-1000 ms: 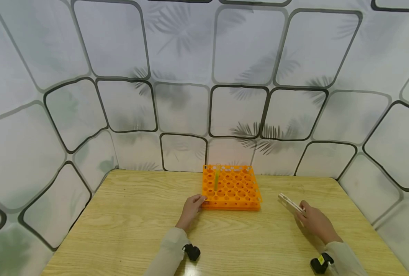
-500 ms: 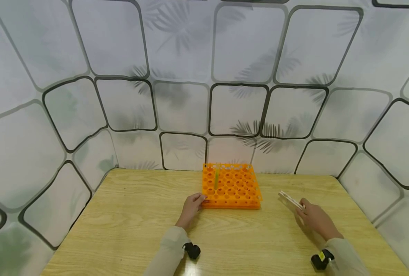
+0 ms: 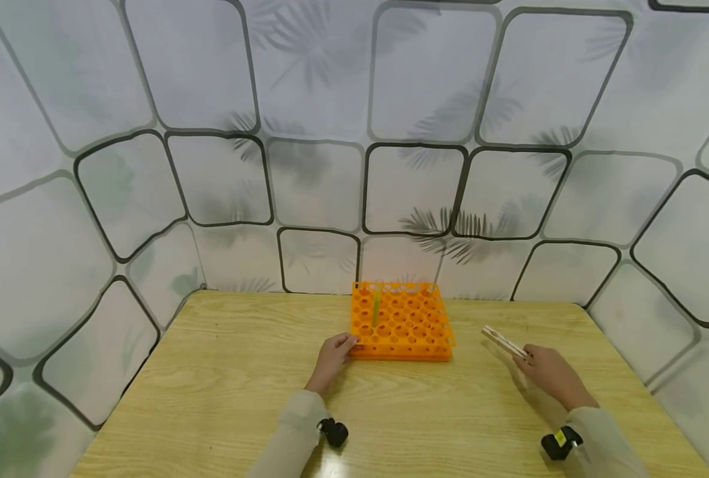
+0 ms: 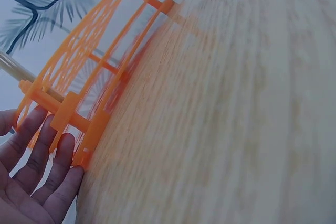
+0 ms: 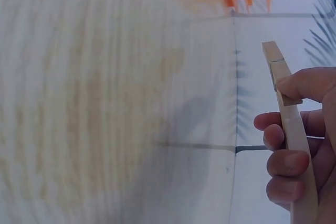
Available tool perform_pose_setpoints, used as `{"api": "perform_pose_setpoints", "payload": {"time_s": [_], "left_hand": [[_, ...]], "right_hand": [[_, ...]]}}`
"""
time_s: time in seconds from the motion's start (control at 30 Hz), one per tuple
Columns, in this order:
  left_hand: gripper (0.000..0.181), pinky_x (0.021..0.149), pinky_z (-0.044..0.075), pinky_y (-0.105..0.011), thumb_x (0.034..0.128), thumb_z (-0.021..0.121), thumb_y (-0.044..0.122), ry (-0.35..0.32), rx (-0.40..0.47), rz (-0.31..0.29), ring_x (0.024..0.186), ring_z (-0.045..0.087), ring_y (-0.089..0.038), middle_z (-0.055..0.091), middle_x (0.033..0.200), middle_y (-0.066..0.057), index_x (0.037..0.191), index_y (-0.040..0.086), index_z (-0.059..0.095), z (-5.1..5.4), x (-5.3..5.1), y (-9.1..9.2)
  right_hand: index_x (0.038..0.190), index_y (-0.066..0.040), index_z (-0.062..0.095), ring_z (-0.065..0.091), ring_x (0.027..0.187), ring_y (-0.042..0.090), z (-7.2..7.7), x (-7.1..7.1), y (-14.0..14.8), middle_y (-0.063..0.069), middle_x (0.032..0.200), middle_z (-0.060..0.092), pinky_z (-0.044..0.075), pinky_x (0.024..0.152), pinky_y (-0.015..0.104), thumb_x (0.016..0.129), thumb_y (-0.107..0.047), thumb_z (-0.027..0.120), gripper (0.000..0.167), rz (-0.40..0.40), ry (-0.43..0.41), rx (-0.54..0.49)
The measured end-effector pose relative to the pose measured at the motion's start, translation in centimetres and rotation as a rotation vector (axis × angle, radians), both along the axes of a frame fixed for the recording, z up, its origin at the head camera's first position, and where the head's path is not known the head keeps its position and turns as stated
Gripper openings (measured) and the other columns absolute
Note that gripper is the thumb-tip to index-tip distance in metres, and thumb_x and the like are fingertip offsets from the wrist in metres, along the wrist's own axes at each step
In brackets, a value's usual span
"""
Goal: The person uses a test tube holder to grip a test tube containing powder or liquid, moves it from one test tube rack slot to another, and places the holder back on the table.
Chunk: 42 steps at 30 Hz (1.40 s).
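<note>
A pale wall [image 3: 313, 182] with dark rounded outlines and leaf prints backs your bench [image 3: 223, 385]. The orange rack [image 3: 402, 325], tiered and full of round holes, sits at the bench's far middle. One slim tube [image 3: 376, 305] is set in its left side; it looks yellowish, though it shows too small to be sure. Your left grip [image 3: 332, 355] pinches the rack's near left corner. Your right grip [image 3: 551, 373] holds a wooden clamp [image 3: 502, 340], apart from the rack.
</note>
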<state>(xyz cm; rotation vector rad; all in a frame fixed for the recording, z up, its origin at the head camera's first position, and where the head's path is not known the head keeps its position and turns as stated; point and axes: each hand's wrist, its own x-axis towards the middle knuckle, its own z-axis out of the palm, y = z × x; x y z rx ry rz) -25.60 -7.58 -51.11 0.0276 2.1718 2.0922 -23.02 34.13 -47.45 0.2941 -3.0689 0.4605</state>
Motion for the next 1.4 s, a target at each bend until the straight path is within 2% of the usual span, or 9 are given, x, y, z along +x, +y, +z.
{"api": "perform_pose_setpoints", "payload": {"time_s": [0.2, 0.37, 0.53, 0.63, 0.77, 0.87, 1.13, 1.3, 1.4], "left_hand": [[0.03, 0.08, 0.049, -0.039, 0.0979, 0.048, 0.014, 0.011, 0.003, -0.019, 0.087, 0.057, -0.018, 0.061, 0.108, -0.028, 0.101, -0.014, 0.059, 1.9, 0.9, 0.0], [0.03, 0.079, 0.048, -0.038, 0.0981, 0.047, 0.012, 0.025, 0.002, -0.022, 0.086, 0.056, -0.018, 0.059, 0.107, -0.029, 0.1, -0.015, 0.058, 3.1, 1.8, 0.1], [0.03, 0.081, 0.048, -0.038, 0.0979, 0.047, 0.013, 0.014, 0.01, -0.012, 0.087, 0.056, -0.016, 0.061, 0.106, -0.026, 0.101, -0.015, 0.058, 3.2, 1.8, 0.1], [0.031, 0.081, 0.048, -0.038, 0.0981, 0.047, 0.014, 0.013, 0.003, -0.013, 0.086, 0.055, -0.016, 0.06, 0.107, -0.026, 0.102, -0.015, 0.058, 3.0, 1.6, 0.1], [0.032, 0.081, 0.049, -0.038, 0.0984, 0.046, 0.014, 0.014, -0.006, -0.014, 0.088, 0.056, -0.018, 0.059, 0.109, -0.028, 0.104, -0.015, 0.059, 2.9, 1.6, 0.1], [0.031, 0.081, 0.049, -0.037, 0.0984, 0.046, 0.014, 0.011, -0.003, -0.013, 0.09, 0.056, -0.019, 0.06, 0.109, -0.027, 0.104, -0.014, 0.059, 3.0, 1.8, 0.1], [0.03, 0.081, 0.049, -0.038, 0.098, 0.047, 0.013, 0.015, 0.02, -0.013, 0.085, 0.055, -0.016, 0.06, 0.103, -0.027, 0.1, -0.016, 0.057, 2.9, 1.8, 0.0], [0.03, 0.078, 0.049, -0.037, 0.0977, 0.048, 0.013, 0.018, 0.024, -0.009, 0.084, 0.055, -0.015, 0.061, 0.1, -0.024, 0.098, -0.015, 0.057, 2.5, 1.4, 0.0], [0.029, 0.076, 0.048, -0.034, 0.0975, 0.049, 0.014, 0.007, 0.025, -0.009, 0.082, 0.054, -0.013, 0.063, 0.095, -0.017, 0.095, -0.013, 0.058, 1.7, 0.8, 0.0]], "right_hand": [[0.074, -0.007, 0.051, 0.032, 0.048, 0.009, 1.3, 0.1, -0.5, 0.0, 0.055, 0.041, 0.027, 0.047, 0.024, 0.093, -0.019, 0.056, 0.023, 0.005, 0.031, -0.015], [0.084, -0.001, 0.058, 0.038, 0.049, 0.009, 2.7, 0.0, -0.9, 0.001, 0.06, 0.05, 0.032, 0.047, 0.026, 0.095, -0.024, 0.054, 0.026, 0.034, 0.05, -0.007], [0.095, 0.005, 0.059, 0.045, 0.053, 0.012, 3.7, -0.3, -1.0, 0.004, 0.066, 0.057, 0.036, 0.05, 0.03, 0.096, -0.03, 0.051, 0.035, 0.051, 0.055, 0.013], [0.105, 0.008, 0.058, 0.054, 0.059, 0.017, 4.2, -0.5, -1.0, 0.012, 0.077, 0.064, 0.042, 0.053, 0.035, 0.097, -0.034, 0.049, 0.044, 0.046, 0.049, 0.014], [0.124, 0.012, 0.05, 0.063, 0.068, 0.022, 4.8, -0.7, -0.9, 0.021, 0.093, 0.068, 0.048, 0.057, 0.039, 0.099, -0.042, 0.042, 0.06, 0.033, 0.023, 0.021], [0.128, 0.011, 0.047, 0.064, 0.072, 0.026, 5.2, -0.9, -0.8, 0.024, 0.098, 0.067, 0.048, 0.058, 0.041, 0.099, -0.045, 0.039, 0.064, 0.028, 0.014, 0.037], [0.124, 0.011, 0.05, 0.065, 0.08, 0.034, 6.0, -1.2, -0.7, 0.028, 0.105, 0.064, 0.049, 0.066, 0.049, 0.099, -0.043, 0.04, 0.061, 0.039, 0.026, 0.077], [0.097, 0.004, 0.059, 0.057, 0.062, 0.02, 6.6, -1.4, -0.7, 0.011, 0.075, 0.062, 0.045, 0.059, 0.039, 0.1, -0.038, 0.04, 0.047, 0.052, 0.02, 0.062], [0.089, -0.002, 0.059, 0.051, 0.057, 0.014, 7.0, -1.5, -0.7, 0.003, 0.067, 0.056, 0.042, 0.056, 0.036, 0.101, -0.039, 0.038, 0.044, 0.056, 0.017, 0.062]]}}
